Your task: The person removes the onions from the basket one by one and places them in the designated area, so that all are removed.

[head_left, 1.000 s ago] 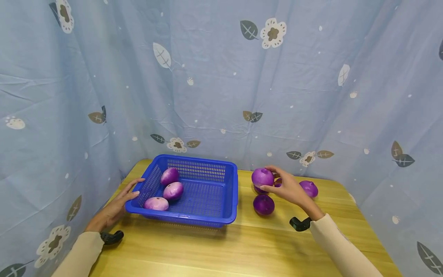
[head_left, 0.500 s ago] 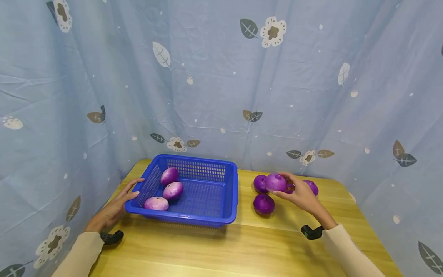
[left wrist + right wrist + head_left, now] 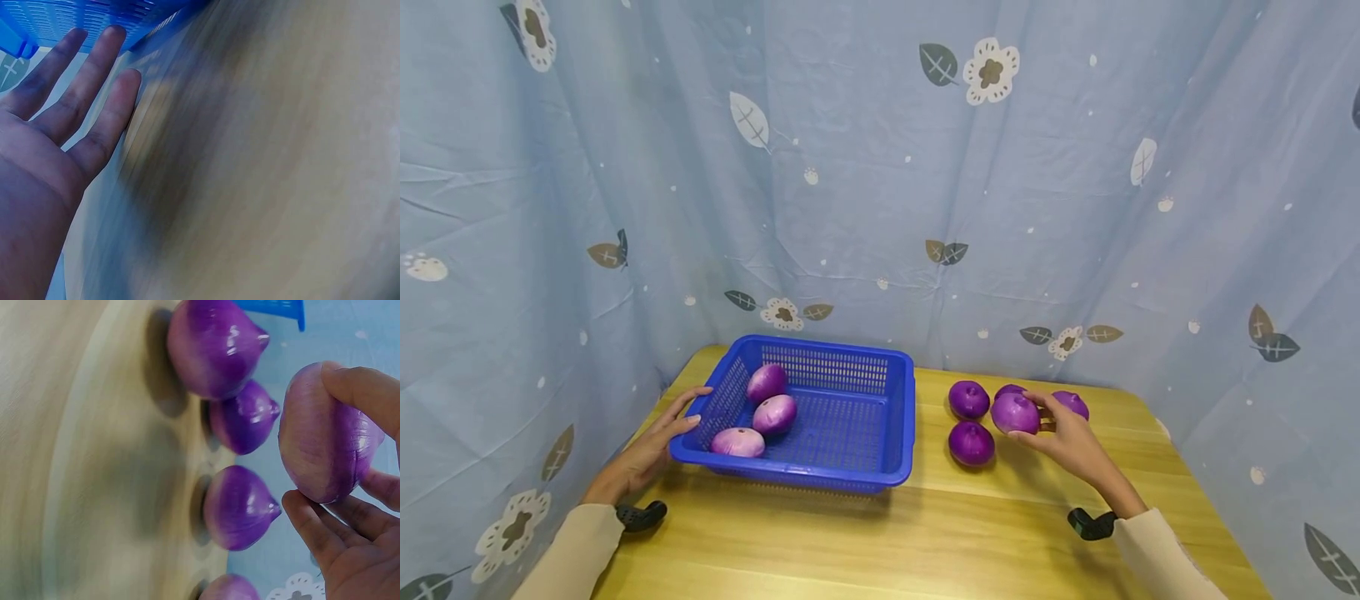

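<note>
My left hand [image 3: 651, 450] rests at the left side of a blue basket [image 3: 901, 417], with thumb and a finger at its rim. In the left wrist view, straight fingers [image 3: 94, 75] reach up to the basket's outer wall. Several purple-and-white onions, one of them the onion [image 3: 775, 413], lie in the basket's left part. My right hand [image 3: 1071, 442] grips a purple onion [image 3: 1015, 413] between thumb and fingers. The right wrist view shows this onion [image 3: 325, 434] held apart from the others, its pale side toward the camera.
Beside the held onion, several purple onions stand on the wooden table [image 3: 970, 533], among them a front onion [image 3: 972, 443], a back-left onion [image 3: 968, 400] and a right onion [image 3: 1071, 405]. A patterned blue curtain [image 3: 850, 208] hangs behind the table and along both sides.
My right hand has carried its onion to the right and toward me, uncovering the onion at back left. My left hand and the basket have not visibly moved.
</note>
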Demonstrator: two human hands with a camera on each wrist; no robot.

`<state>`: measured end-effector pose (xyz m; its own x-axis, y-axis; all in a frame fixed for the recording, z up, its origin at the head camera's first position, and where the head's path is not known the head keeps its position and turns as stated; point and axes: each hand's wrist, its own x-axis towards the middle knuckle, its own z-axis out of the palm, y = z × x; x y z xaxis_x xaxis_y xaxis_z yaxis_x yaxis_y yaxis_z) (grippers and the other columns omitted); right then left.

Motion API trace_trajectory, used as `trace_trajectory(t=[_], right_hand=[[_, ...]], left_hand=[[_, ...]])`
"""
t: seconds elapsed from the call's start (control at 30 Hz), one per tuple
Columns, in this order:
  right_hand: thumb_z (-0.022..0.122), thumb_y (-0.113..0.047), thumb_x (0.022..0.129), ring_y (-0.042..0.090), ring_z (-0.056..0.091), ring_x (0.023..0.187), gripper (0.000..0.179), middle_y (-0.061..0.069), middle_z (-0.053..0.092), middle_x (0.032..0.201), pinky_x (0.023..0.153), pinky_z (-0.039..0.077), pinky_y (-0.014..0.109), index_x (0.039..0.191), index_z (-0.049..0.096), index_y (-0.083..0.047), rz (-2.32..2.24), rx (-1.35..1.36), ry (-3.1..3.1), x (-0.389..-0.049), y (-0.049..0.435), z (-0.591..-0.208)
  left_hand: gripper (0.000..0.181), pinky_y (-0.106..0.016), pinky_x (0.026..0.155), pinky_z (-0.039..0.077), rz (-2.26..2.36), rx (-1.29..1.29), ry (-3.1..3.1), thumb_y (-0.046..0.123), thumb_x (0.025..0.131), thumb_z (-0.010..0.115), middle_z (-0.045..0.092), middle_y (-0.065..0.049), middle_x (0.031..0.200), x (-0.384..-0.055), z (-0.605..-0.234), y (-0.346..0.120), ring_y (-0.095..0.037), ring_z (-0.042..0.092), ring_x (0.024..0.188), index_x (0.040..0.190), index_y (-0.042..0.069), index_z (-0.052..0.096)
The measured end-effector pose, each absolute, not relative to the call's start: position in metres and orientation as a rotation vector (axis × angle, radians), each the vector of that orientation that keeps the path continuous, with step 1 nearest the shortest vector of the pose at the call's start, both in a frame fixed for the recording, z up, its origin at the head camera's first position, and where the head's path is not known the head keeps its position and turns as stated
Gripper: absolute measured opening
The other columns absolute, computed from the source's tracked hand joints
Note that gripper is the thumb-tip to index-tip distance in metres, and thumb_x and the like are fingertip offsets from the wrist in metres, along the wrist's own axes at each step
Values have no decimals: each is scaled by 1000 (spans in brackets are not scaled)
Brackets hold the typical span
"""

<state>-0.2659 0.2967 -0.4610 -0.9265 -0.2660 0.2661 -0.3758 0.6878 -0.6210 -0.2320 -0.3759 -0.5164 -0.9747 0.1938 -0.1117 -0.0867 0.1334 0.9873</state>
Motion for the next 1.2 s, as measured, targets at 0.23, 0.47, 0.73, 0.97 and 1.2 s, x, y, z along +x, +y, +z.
trace_trajectory(t=[0.23,0.47,0.73,0.97,1.2], right_hand=[[86,-41,84,41,66,113,82,25,55,142,90,58,48,145,50,1,1054,505,-2755,-264,304,-475],[87,-34,84,44,66,113,79,29,56,140,89,58,47,142,51,4,1074,504,-2743,-261,310,-484],[88,-33,83,45,66,111,76,29,57,138,87,59,49,141,54,2,1028,496,-2751,-256,315,-493],[87,-39,83,42,68,106,79,27,58,138,83,60,46,143,53,0,973,437,-2806,-252,318,-503],[87,-42,82,38,69,105,80,25,60,136,84,60,46,142,54,-1,979,389,-2835,-252,319,-511]], left_hand=[[64,-64,109,40,1913,87,2194,45,105,48,-6,-23,168,-232,-516,-376,-60,18,146,162,41,18],[63,-65,109,39,1925,109,2196,43,106,48,-6,-22,168,-232,-519,-376,-60,17,146,162,39,19],[63,-65,109,39,1924,88,2192,44,105,48,-6,-23,168,-232,-517,-377,-60,17,146,162,41,19],[64,-64,108,41,1917,96,2199,43,106,48,-8,-23,168,-231,-518,-377,-61,17,145,162,40,18],[64,-65,107,41,1910,106,2212,44,106,48,-8,-23,168,-232,-517,-376,-62,17,145,162,39,18]])
